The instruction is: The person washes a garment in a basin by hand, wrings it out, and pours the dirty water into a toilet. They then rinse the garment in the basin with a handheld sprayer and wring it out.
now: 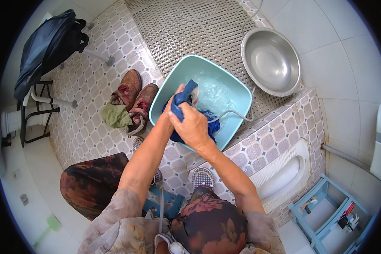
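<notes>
Both hands grip a wet blue cloth (181, 100) over a light teal plastic basin (241, 92). My left hand (170, 106) lies along the cloth's left side, its fingers partly hidden. My right hand (190, 123) is closed around the cloth's lower part. A whitish piece (195, 94) shows beside the blue fabric. Rippling water (214, 92) fills the far part of the basin. More dark blue fabric (213, 127) lies in the basin, partly behind my right hand. A thin grey hose (230, 111) bends over the basin's right rim into it.
Worn brown shoes (128, 84) and a green cloth (116, 116) sit left of the basin. A metal bowl (270, 62) leans at the right on a perforated mat (190, 28). A squat toilet (282, 174), a blue shelf rack (317, 228) and a chair with dark fabric (47, 54) surround me.
</notes>
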{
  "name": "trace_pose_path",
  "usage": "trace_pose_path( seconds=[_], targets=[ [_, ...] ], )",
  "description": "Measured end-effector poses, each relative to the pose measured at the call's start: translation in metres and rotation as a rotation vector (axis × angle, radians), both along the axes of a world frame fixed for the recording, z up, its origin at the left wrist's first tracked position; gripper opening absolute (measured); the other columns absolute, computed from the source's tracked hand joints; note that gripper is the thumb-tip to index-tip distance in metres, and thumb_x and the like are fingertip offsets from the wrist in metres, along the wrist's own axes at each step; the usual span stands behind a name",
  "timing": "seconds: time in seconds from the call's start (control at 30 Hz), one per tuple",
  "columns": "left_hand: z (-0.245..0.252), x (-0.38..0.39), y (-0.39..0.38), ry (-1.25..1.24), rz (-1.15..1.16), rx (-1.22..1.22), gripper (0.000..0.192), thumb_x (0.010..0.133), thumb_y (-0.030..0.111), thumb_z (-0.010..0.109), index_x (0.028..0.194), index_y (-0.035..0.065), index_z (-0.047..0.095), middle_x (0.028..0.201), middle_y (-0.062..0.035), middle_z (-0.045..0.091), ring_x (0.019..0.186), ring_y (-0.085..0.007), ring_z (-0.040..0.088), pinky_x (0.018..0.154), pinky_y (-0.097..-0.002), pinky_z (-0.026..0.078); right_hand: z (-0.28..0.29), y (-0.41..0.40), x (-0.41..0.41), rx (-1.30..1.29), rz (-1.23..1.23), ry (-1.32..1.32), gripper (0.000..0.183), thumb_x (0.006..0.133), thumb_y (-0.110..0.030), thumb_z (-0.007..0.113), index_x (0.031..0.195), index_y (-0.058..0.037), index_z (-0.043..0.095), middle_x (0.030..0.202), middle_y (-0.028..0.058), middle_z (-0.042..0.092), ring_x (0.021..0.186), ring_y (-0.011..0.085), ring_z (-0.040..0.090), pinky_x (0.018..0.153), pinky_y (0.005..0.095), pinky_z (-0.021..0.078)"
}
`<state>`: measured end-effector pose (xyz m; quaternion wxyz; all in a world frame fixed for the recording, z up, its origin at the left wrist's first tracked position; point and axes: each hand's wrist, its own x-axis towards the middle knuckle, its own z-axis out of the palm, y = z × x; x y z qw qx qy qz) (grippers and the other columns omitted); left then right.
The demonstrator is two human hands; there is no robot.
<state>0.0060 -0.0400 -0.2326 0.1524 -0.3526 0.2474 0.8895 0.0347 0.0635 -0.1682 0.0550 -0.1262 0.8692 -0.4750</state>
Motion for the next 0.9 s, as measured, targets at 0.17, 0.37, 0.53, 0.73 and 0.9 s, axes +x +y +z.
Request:
trace_pose_path(
  seconds=[0.17,0.37,0.53,0.73,0.9],
  targets=[
    [-0.005,0.009,0.017,0.082,0.046,-0.119,0.026,0.096,0.036,0.060,0.098,0.0111,0.067,0.086,-0.0068,0.066,0.075,-0.0196,0.066,0.063,-0.0332,0.056,-0.025,-0.006,-0.028,0.173,-0.067,0.193,0.031,0.087,-0.034,0.066,0.078,-0.0053,0.059,0.068,0.0203,0.065,0.060,0.0398,0.065,0.055,0.0496,0.0531],
    [-0.042,-0.006,0.016,-0.061,-0.126,-0.111,0.031,0.098,0.037,0.054,0.096,0.0087,0.066,0.092,-0.0100,0.069,0.082,-0.0244,0.068,0.080,-0.0400,0.057,-0.091,0.034,-0.065,0.317,-0.187,0.097,0.040,0.093,-0.040,0.056,0.079,-0.0037,0.064,0.070,0.0224,0.067,0.062,0.0428,0.066,0.058,0.0527,0.0528],
    [-0.025,-0.014,-0.008,0.016,0.000,-0.381,0.051,0.088,0.036,0.073,0.121,0.0018,0.056,0.101,-0.0095,0.064,0.090,-0.0220,0.063,0.081,-0.0384,0.052,-0.116,0.055,-0.066,0.343,-0.258,-0.270,0.047,0.096,-0.044,0.048,0.089,-0.0035,0.070,0.089,0.0275,0.069,0.089,0.0429,0.067,0.083,0.0551,0.0494],
    [-0.003,-0.005,-0.043,0.228,-0.173,-0.473,0.063,0.079,-0.005,0.059,0.140,0.0057,0.047,0.117,-0.0105,0.060,0.107,-0.0222,0.060,0.095,-0.0373,0.050,-0.093,0.070,-0.040,0.412,-0.130,-0.035,0.058,0.087,-0.035,0.069,0.133,-0.0015,0.057,0.135,0.0253,0.052,0.123,0.0420,0.048,0.105,0.0514,0.0361],
    [0.011,-0.004,-0.031,0.331,-0.166,-0.310,0.071,0.071,-0.008,0.050,0.141,0.0047,0.048,0.125,-0.0094,0.056,0.113,-0.0212,0.057,0.101,-0.0357,0.046,-0.077,0.055,-0.048,-0.063,-0.056,-0.038,0.067,0.080,-0.034,0.080,0.135,-0.0054,0.055,0.127,0.0233,0.059,0.123,0.0330,0.054,0.106,0.0416,0.0405]
  ],
)
